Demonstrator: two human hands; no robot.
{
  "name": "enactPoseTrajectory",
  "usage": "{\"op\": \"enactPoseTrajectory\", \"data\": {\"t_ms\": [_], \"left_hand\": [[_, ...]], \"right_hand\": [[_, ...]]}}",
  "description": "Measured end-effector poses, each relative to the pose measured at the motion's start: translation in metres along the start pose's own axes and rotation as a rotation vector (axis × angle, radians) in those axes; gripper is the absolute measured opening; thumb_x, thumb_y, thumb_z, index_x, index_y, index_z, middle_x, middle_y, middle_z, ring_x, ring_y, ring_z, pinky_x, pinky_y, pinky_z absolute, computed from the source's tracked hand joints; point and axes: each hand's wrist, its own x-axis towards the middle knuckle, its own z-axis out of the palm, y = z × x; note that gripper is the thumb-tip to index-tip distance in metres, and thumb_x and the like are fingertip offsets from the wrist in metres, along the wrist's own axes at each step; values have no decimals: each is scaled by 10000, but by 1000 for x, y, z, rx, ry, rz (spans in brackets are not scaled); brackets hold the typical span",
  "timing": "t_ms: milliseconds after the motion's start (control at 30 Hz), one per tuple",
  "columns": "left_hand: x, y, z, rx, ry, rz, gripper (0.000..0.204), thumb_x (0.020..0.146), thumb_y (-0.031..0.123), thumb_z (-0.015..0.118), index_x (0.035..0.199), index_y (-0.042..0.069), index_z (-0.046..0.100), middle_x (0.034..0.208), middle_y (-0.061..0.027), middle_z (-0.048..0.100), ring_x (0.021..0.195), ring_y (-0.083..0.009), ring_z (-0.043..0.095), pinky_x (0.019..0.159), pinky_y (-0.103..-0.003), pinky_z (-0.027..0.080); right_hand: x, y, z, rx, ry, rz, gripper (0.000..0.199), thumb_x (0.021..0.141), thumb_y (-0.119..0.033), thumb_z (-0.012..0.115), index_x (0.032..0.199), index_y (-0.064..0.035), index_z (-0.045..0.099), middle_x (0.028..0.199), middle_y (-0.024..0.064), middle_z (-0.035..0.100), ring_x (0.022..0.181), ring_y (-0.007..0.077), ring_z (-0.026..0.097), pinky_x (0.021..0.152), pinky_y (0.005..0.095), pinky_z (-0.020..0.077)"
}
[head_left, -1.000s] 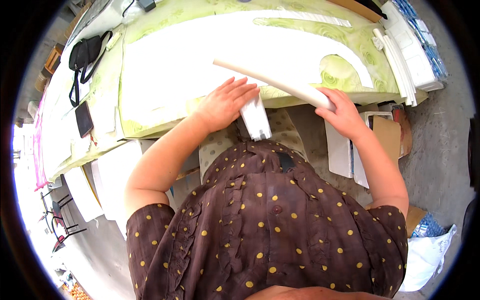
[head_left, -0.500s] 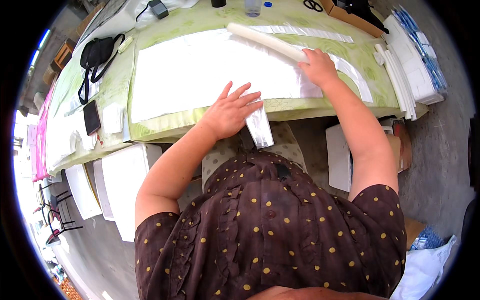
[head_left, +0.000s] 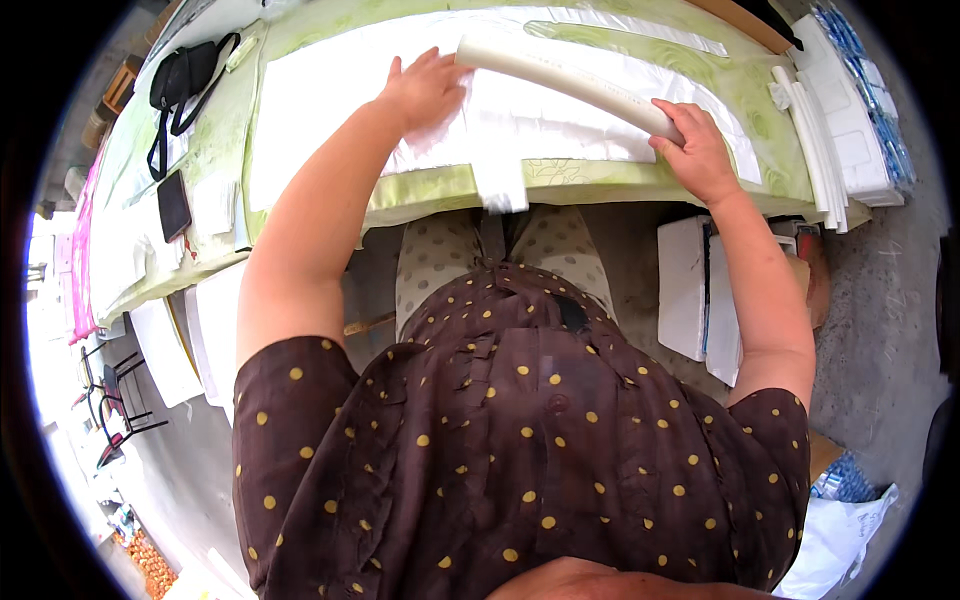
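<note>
White glossy sheeting (head_left: 320, 115) lies spread over a table with a pale green patterned cloth (head_left: 430, 190). A strip of it (head_left: 499, 186) hangs over the table's near edge in front of me. With fingers spread, my left hand (head_left: 424, 95) is over the sheeting, slightly blurred, holding nothing. My right hand (head_left: 697, 150) is closed round the near right end of a long off-white tube (head_left: 570, 85). The tube slants across the sheeting, its far left end close to my left fingertips.
On the table's left lie a black bag (head_left: 185, 75), a dark phone (head_left: 174, 206) and white pieces (head_left: 213, 207). At the right edge are several white tubes (head_left: 808, 140) beside a white foam box (head_left: 845, 120). White boxes (head_left: 683, 285) stand beneath the table.
My left hand has moved from the near edge strip up onto the sheeting. The strip now hangs straighter. My right hand and the tube have shifted slightly right and nearer.
</note>
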Motion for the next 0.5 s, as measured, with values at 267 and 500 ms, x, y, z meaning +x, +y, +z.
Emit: {"op": "enactPoseTrajectory", "data": {"t_ms": [267, 500], "left_hand": [[51, -54, 18, -377, 357, 89, 519, 896, 254, 648, 1402, 203, 541, 1518, -152, 435, 1447, -366, 337, 1165, -562, 283], [41, -42, 25, -218, 127, 99, 372, 1044, 369, 457, 1395, 340, 577, 1601, 62, 354, 1513, -228, 240, 1243, -518, 122]], "right_hand": [[24, 6, 15, -111, -45, -108, 450, 838, -225, 692, 1278, -144, 635, 1111, 70, 621, 1022, 290, 548, 957, 403, 431], [19, 5, 2, -104, -255, -121, 502, 792, -179, 731, 1281, -129, 630, 1135, 73, 611, 1077, 299, 525, 973, 403, 430]]}}
